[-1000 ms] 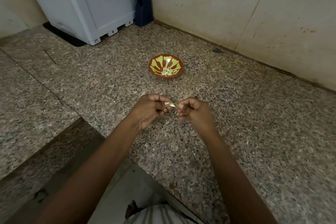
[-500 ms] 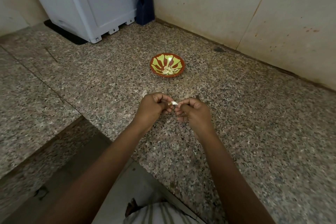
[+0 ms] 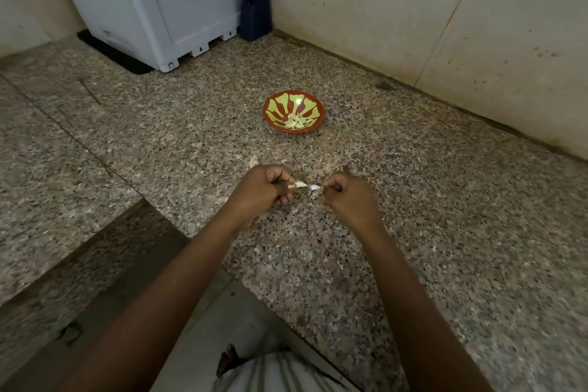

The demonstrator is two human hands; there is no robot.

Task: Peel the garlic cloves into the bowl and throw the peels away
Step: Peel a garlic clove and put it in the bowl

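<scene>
While left grip (image 3: 264, 189) holds a garlic clove (image 3: 300, 184), right grip (image 3: 348, 199) pinches peel (image 3: 313, 188) (just apart) — bowl (image 3: 270, 105) beyond.

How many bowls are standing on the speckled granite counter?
1. The round red-brown bowl with a yellow-green pattern stands on the speckled granite counter, toward the beige wall, holding pale peeled garlic cloves. No other seems hidden.

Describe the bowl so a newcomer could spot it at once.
Start at the speckled stone counter that runs into the wall corner by the grey machine. Out in its middle sits a small round bowl. It is the only dish there: red-brown with yellow-green petal shapes, holding pale garlic cloves.
</scene>
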